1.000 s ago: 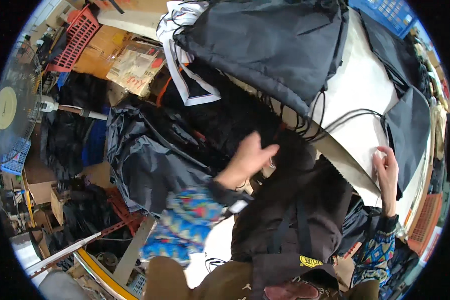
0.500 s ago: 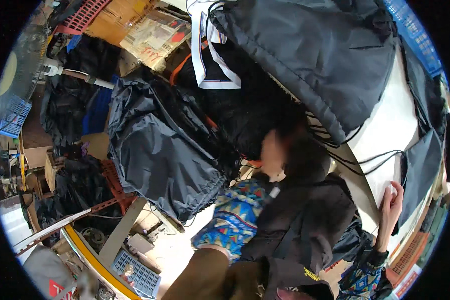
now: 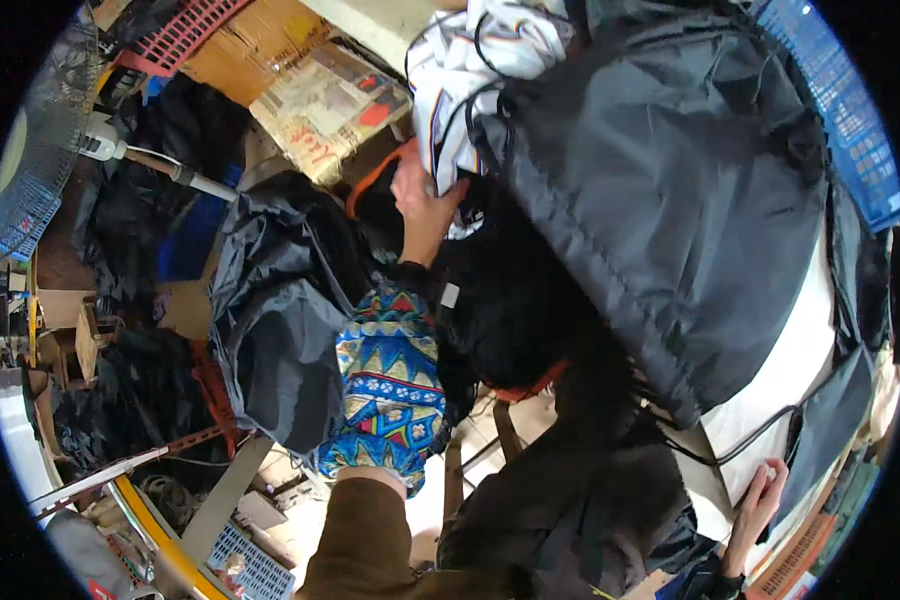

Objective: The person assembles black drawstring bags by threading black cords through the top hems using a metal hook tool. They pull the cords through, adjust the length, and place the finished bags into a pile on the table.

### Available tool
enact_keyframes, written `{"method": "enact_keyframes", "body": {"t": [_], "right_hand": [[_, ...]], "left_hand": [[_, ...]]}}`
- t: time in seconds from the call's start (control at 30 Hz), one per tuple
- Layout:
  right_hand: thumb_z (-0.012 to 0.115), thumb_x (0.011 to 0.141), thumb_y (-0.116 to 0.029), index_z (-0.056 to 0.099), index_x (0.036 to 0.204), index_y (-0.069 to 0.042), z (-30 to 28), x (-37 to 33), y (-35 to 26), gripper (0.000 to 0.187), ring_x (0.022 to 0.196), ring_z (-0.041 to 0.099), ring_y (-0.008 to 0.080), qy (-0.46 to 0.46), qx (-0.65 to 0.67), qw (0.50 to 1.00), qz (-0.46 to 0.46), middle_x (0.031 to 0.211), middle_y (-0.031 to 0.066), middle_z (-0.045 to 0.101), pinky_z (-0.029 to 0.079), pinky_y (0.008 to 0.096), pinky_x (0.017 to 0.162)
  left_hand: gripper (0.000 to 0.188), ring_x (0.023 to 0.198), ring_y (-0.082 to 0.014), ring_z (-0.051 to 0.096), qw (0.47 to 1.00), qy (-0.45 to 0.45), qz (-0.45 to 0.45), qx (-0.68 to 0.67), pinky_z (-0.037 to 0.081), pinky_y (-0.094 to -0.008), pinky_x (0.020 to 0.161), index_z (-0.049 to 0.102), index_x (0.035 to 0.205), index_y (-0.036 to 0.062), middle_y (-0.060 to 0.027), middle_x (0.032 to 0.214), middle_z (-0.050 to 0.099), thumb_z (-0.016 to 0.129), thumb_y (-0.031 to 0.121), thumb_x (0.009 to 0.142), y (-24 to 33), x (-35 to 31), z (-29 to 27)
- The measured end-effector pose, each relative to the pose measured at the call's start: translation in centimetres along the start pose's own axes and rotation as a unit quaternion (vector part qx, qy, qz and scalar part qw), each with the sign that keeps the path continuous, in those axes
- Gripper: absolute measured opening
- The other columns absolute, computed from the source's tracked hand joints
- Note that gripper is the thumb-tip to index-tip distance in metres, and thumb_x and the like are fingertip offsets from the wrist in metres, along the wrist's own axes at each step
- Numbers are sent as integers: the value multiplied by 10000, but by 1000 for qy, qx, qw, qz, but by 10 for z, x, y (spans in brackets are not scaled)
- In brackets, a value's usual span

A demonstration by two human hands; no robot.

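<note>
My left hand (image 3: 425, 208), beyond a colourful patterned sleeve, is closed on the hanging lower end of a white strap (image 3: 432, 120) with thin dark and orange edge lines. More of that strap lies bunched behind it, beside a large black drawstring bag (image 3: 670, 190). Under my left hand is a dark heap of black material (image 3: 510, 310) in an orange-rimmed container (image 3: 380, 170). At the lower right, my right hand (image 3: 757, 510) has its fingers curled at the edge of the white tabletop (image 3: 760, 400), by hanging grey fabric (image 3: 830, 420). What its fingertips hold is too small to make out.
Another black bag (image 3: 280, 330) lies left of my left forearm. A taped carton (image 3: 325, 105) and a red crate (image 3: 185, 35) stand at the back left. A blue basket (image 3: 840, 110) is at the far right. Black cords (image 3: 740, 450) dangle over the tabletop edge.
My left hand has moved up and left from low beside the dark heap to the strap and closed on it. The strap has been drawn together. My right hand has shifted lower.
</note>
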State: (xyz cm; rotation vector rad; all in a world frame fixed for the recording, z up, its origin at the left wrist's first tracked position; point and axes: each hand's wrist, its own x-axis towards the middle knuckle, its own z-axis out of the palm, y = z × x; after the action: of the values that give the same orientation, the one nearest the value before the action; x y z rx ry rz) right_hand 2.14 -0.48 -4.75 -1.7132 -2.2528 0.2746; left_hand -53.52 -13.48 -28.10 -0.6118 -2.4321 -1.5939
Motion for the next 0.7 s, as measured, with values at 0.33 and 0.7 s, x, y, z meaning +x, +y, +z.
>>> {"method": "enact_keyframes", "body": {"t": [0.33,0.7], "right_hand": [[483,954,-178,492,1030,-52,-3,-3,-6,147,501,327,116,-13,-10,1000,20,551,30,364,273,310,468],[476,950,-166,502,1070,-67,-3,-7,-11,158,497,401,188,21,-19,998,-53,560,83,419,327,345,488]], "left_hand": [[237,722,-91,574,885,-400,-229,-71,451,-247,693,680,937,5,2,794,642,699,161,760,-39,19,-143],[184,654,-117,584,974,-29,-32,-220,472,-298,583,649,903,0,-114,664,605,598,105,760,179,166,-178]]}}
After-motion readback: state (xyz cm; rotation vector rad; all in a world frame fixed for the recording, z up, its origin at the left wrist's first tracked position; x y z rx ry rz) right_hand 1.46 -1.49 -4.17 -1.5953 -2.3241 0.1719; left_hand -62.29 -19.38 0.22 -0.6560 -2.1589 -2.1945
